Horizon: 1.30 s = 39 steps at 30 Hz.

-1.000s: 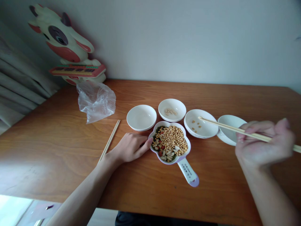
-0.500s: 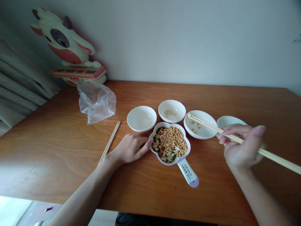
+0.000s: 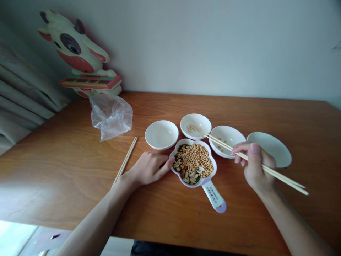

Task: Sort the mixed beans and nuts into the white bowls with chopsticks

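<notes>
My right hand (image 3: 257,165) pinches a pair of light wooden chopsticks (image 3: 279,176). Their tips are over the gap between a white bowl with pale seeds (image 3: 186,132) and a white bowl with several tan pieces (image 3: 236,133). Nothing shows clearly between the tips. My left hand (image 3: 153,167) rests on the table with its thumb and fingers at the rim of a white and purple flower-shaped scoop (image 3: 213,195). Inside the scoop are soybeans (image 3: 195,153), pale seeds (image 3: 190,176), some red pieces and something dark green. A label with writing covers its handle.
An empty white bowl (image 3: 161,135) stands left in the row, and another pale bowl (image 3: 274,149) at its right end. A second pair of chopsticks (image 3: 126,158) lies left of my left hand. Behind are a crumpled plastic bag (image 3: 113,117) and a cow toy with keyboard (image 3: 90,82).
My right hand has moved left and toward me with the chopsticks, whose tips have shifted left off the bowl with tan pieces. The rightmost bowl is now less covered. My left hand stays put.
</notes>
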Tool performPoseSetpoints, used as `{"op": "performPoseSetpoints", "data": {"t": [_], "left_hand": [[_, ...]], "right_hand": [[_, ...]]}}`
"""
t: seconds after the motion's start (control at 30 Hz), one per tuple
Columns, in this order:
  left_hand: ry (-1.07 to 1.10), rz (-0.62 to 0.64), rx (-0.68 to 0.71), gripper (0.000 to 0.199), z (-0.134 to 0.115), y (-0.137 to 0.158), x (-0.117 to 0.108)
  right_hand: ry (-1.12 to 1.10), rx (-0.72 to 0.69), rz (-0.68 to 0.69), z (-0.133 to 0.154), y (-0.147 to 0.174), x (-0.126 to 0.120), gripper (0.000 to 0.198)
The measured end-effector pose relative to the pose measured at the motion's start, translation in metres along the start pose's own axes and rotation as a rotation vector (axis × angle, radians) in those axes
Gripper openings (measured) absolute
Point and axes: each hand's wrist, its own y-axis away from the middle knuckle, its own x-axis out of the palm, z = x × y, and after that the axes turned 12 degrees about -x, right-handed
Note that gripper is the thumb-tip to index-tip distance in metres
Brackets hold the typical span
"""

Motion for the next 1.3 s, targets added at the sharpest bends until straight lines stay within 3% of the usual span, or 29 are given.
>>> {"op": "performPoseSetpoints", "data": {"t": [0.2, 0.37, 0.9, 1.3], "left_hand": [[0.008, 0.000, 0.007, 0.057, 0.000, 0.000, 0.000], [0.005, 0.005, 0.000, 0.057, -0.001, 0.000, 0.000], [0.002, 0.024, -0.017, 0.058, 0.000, 0.000, 0.000], [-0.007, 0.026, -0.014, 0.057, 0.000, 0.000, 0.000]], "right_hand": [[-0.044, 0.004, -0.034, 0.001, 0.001, -0.001, 0.049], [-0.211, 0.006, -0.076, 0.006, -0.002, -0.003, 0.049], [-0.362, 0.046, 0.253, 0.015, 0.001, 0.001, 0.071], [-0.451, 0.132, 0.387, 0.022, -0.002, 0.002, 0.081]]}}
